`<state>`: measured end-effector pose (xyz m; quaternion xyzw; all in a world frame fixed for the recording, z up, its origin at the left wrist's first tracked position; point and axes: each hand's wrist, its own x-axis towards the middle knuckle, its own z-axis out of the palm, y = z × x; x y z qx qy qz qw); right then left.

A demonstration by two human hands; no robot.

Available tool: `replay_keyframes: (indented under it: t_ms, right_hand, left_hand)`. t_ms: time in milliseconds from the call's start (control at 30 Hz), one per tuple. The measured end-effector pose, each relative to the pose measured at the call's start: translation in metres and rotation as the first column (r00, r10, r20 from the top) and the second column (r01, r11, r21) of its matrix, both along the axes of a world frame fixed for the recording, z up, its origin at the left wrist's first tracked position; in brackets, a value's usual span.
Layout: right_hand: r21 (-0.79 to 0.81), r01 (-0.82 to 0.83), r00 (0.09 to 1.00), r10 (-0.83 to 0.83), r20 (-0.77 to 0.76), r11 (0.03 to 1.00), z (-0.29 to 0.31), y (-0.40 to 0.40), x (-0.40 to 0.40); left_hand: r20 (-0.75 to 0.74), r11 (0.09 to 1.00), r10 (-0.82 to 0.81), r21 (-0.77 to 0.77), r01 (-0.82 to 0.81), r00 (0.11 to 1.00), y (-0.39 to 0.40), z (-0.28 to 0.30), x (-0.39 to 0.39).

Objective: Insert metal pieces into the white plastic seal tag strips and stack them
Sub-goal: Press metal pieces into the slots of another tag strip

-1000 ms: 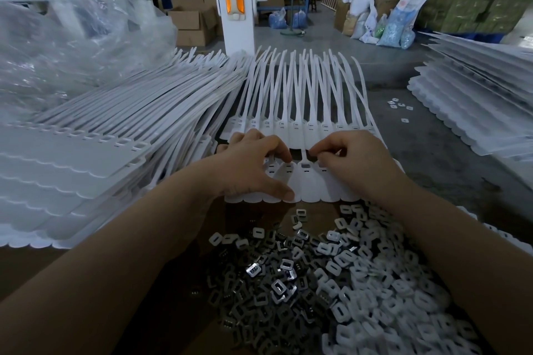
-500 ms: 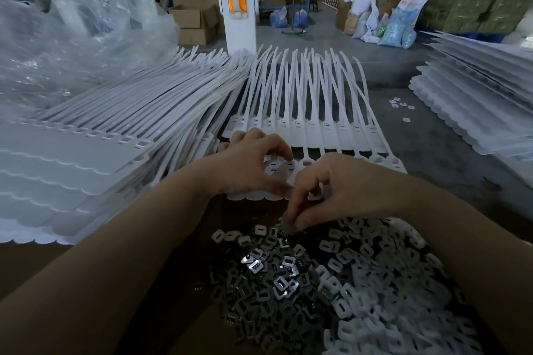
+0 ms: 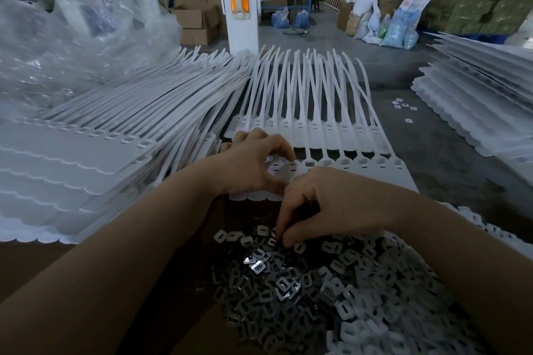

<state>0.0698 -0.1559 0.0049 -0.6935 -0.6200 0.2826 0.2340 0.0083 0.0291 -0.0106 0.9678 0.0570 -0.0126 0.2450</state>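
Two hands at frame centre. Left hand (image 3: pixel 253 164) pinches the white tag strip (image 3: pixel 346 164); right hand (image 3: pixel 323 204) pinches into the metal pieces (image 3: pixel 288 291), lower centre.

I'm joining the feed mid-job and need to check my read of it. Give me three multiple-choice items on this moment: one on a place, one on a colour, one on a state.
1. Where is the right hand?
A. On the stack at the far right
B. At the far edge of the pile of metal pieces
C. On the clear plastic bags

2. What colour are the panels on the white post?
A. Orange
B. Blue
C. Green

3. What is the left hand doing?
A. Hanging idle
B. Lifting a cardboard box
C. Pinching the seal tag strip

Answers: 1 B, its fingertips reach down into the pieces. 2 A, two orange panels face the camera. 3 C, its finger and thumb curl over the strip's near end.
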Motion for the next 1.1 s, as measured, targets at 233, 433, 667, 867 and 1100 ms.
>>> replay_keyframes:
  t_ms: [233,433,667,867,1100]
  right_hand:
    - [0.045,0.039,0.998,-0.037,-0.047,0.998,0.001,-0.001,0.004]
    - [0.052,0.034,0.996,-0.030,-0.078,0.998,0.004,-0.002,0.006]
    - [0.037,0.078,0.990,-0.073,-0.123,0.996,0.002,-0.003,0.010]
    - [0.082,0.062,0.997,-0.058,-0.044,0.995,0.002,-0.005,0.012]
    - [0.243,0.453,0.872,-0.369,-0.322,0.858,-0.003,-0.006,0.026]
  left_hand:
    - [0.000,1.000,0.005,0.007,-0.005,1.000,0.000,0.001,0.000]
    - [-0.005,1.000,-0.006,0.012,0.006,1.000,0.000,0.003,0.001]
    - [0.001,1.000,-0.007,0.010,0.007,1.000,0.000,0.001,0.002]
    - [0.022,1.000,-0.009,0.012,0.008,1.000,0.001,-0.001,0.002]
    - [-0.008,0.997,-0.009,0.079,0.009,1.000,0.002,0.000,0.003]
